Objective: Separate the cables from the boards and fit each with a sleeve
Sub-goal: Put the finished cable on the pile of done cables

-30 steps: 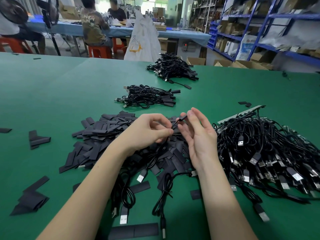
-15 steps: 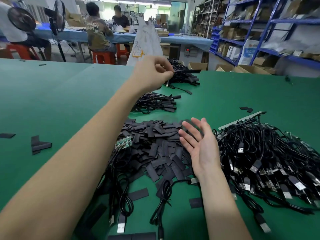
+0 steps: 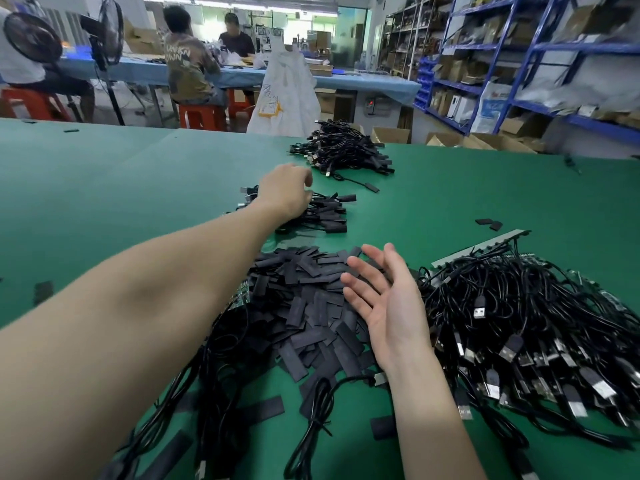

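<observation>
Green felt-like table top (image 3: 104,188) carries everything. Your left hand (image 3: 285,194) is stretched out over the small middle bundle of black sleeved cables (image 3: 325,211), fingers bent down onto it; can't tell whether it actually has hold of a cable. Your right hand (image 3: 388,299) hovers palm-up with fingers spread and relaxed, holding nothing, between the heap of flat black sleeve pieces (image 3: 304,306) and the big tangle of black USB cables (image 3: 540,327) on your right. That tangle is attached to a long pale board strip (image 3: 481,249) along its far edge. A small green circuit board (image 3: 240,299) peeks out at the left edge of the sleeve heap, just beside your left forearm. More loose black cables (image 3: 311,403) lie near the table's front edge, with stray sleeves around them. A second, larger bundle of finished black cables (image 3: 341,147) sits at the far side of the table, apart from the middle one.
</observation>
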`<state>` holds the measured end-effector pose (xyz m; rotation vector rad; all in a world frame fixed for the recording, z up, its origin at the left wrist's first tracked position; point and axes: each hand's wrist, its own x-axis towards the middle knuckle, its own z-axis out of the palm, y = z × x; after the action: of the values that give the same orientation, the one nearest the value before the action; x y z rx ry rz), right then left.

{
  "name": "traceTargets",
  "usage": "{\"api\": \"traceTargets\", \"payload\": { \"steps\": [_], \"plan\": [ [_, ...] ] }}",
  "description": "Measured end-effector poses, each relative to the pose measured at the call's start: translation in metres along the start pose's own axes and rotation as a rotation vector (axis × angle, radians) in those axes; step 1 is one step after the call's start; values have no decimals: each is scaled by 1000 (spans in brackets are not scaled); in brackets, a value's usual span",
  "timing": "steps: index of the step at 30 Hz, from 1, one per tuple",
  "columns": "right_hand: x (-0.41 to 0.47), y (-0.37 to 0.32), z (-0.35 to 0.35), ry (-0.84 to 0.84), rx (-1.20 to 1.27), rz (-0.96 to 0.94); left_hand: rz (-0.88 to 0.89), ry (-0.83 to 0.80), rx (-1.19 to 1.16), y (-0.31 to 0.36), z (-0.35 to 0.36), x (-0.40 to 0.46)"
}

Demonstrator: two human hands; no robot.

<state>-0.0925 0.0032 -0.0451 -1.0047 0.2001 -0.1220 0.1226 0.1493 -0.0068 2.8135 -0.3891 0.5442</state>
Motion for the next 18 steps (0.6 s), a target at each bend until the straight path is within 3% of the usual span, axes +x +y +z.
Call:
{"api": "traceTargets", "payload": {
  "steps": [12, 18],
  "plan": [
    [-4, -3, 5, -15, -110, -9, -178, 152, -650, 7, -60, -129],
    [-8, 2, 19, -122, -423, -37, -278, 158, -689, 0, -50, -160]
  ]
}}
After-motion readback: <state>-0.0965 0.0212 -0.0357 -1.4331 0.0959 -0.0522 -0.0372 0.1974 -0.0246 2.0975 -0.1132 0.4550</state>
